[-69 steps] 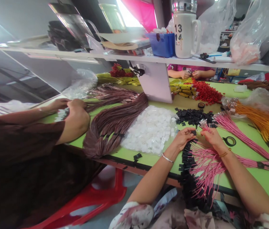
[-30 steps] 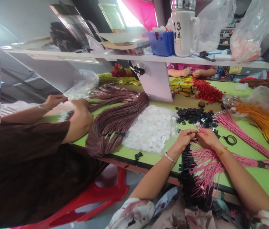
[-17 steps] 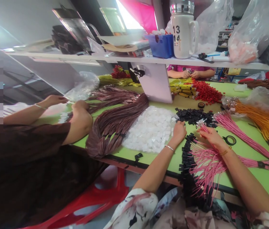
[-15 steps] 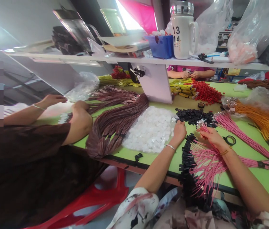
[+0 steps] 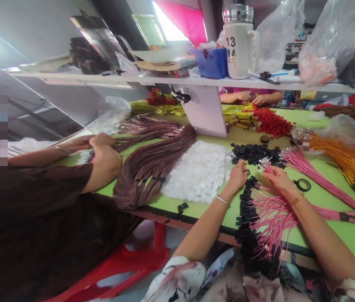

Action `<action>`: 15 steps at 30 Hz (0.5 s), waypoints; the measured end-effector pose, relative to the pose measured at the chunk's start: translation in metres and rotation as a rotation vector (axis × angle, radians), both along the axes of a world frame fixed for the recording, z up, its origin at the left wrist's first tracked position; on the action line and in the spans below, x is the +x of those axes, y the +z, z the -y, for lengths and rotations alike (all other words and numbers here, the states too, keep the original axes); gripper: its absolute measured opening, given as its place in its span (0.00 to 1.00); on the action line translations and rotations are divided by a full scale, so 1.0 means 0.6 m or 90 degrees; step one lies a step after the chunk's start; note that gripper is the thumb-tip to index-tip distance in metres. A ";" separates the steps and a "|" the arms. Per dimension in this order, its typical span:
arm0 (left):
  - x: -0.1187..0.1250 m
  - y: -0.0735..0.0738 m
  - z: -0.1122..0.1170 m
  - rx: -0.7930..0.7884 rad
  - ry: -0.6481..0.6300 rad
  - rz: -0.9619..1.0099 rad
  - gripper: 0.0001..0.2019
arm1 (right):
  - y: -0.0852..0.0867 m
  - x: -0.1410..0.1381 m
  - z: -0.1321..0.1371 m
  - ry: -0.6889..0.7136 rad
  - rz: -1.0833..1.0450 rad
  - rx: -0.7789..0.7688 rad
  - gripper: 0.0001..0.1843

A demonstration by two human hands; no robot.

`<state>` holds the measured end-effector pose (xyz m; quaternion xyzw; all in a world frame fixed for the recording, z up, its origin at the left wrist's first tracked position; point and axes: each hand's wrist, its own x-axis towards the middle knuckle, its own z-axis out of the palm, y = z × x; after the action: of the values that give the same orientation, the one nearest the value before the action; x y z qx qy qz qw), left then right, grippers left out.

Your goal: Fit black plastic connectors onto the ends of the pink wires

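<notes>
My right hand (image 5: 278, 179) is closed around a small bundle of pink wires (image 5: 268, 167), with their silvery metal ends standing up past the fingers. Just left of it, my left hand (image 5: 238, 175) is pinched, and a small black plastic connector piece (image 5: 246, 170) shows at its fingertips, mostly covered. Behind both hands lies a heap of loose black connector pieces (image 5: 249, 153). Below them, pink wires (image 5: 275, 214) fitted with black pieces (image 5: 247, 207) spread over the table's front edge.
A bag of white pieces (image 5: 193, 172) and brown wire bundles (image 5: 152, 167) lie to the left. Black tape (image 5: 303, 184), pink wires (image 5: 319, 178) and orange wires (image 5: 344, 155) are at right. A shelf (image 5: 171, 79) crosses above. Co-workers' hands (image 5: 103, 140) work at left and across the table.
My left hand has drawn slightly right from the edge of the black heap, nearer my right hand. My right hand has barely moved. The left co-worker's hands have come together.
</notes>
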<state>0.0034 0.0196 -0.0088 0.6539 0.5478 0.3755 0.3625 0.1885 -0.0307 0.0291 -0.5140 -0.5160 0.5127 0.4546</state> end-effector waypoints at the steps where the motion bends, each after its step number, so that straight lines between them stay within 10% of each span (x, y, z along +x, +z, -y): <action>1: 0.001 0.001 0.002 -0.025 -0.008 0.070 0.16 | 0.000 -0.001 0.000 -0.003 0.009 0.005 0.18; 15: 0.013 0.035 0.036 -0.376 -0.133 0.502 0.10 | -0.013 0.003 -0.005 -0.030 0.191 0.093 0.12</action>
<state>0.0111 -0.0017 0.0122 0.3831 0.3835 0.3843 0.7473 0.1905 -0.0278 0.0216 -0.5620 -0.6019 0.3807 0.4207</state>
